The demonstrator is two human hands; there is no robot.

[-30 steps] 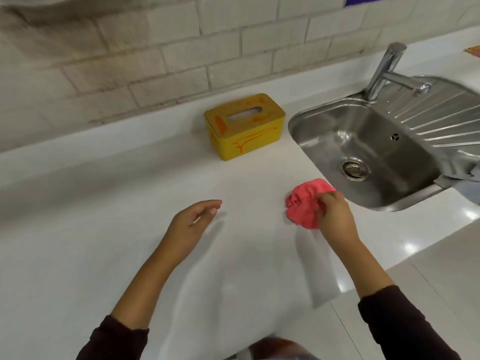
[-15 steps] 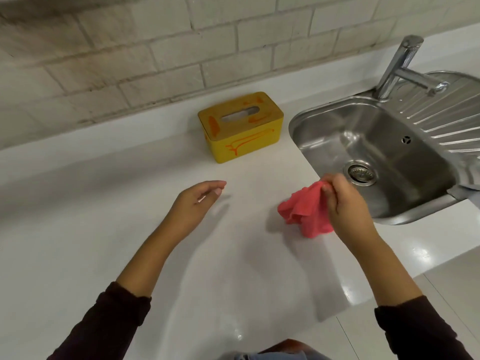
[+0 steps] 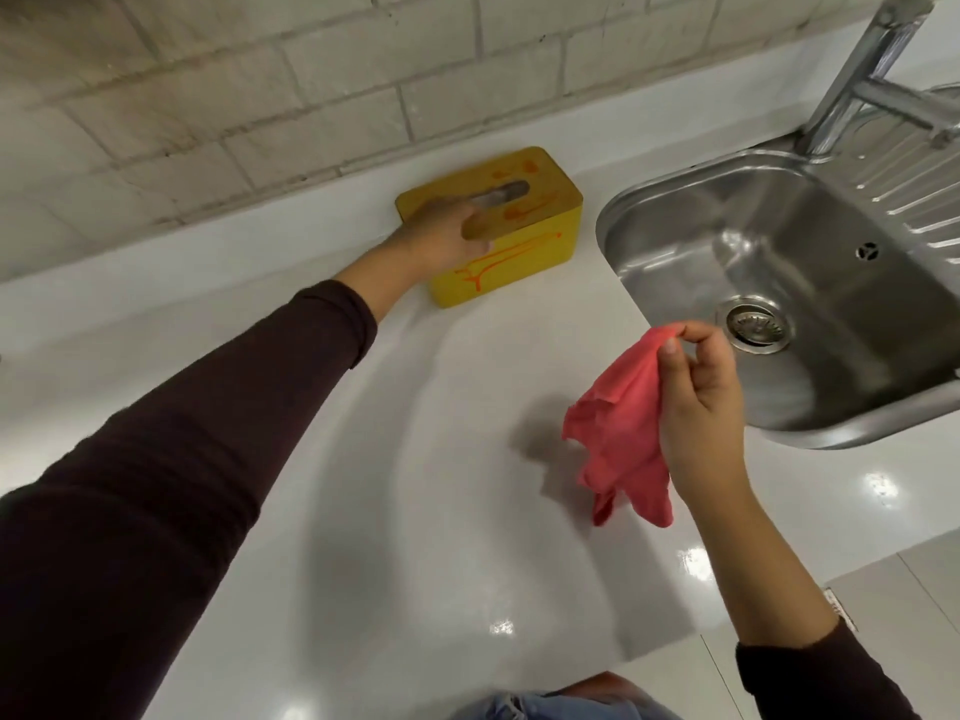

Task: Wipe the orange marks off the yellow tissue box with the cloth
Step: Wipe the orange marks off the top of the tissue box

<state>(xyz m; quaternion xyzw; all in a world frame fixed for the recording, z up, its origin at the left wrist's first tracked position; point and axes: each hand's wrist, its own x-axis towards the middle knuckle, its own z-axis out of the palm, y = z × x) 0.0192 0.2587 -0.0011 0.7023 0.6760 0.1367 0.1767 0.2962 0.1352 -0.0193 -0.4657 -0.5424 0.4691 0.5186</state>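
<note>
A: Where is the yellow tissue box (image 3: pixel 524 236)?
B: On the desk (image 3: pixel 415 459), left of the sink (image 3: pixel 779 252); the left hand (image 3: pixel 441 236) grips it.
A: And the cloth (image 3: pixel 623 433)?
B: Soft, limp; right hand (image 3: pixel 701 402) fingers (image 3: pixel 670 348) pinch its corner. I think better bunch it

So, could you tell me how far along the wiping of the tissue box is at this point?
Only the pick-up looks done: the right hand pinches the pink cloth in the air, clear of the counter. In hand: the left hand rests on the yellow tissue box. Left: all the wiping, since the orange marks on lid and front are untouched.
</note>
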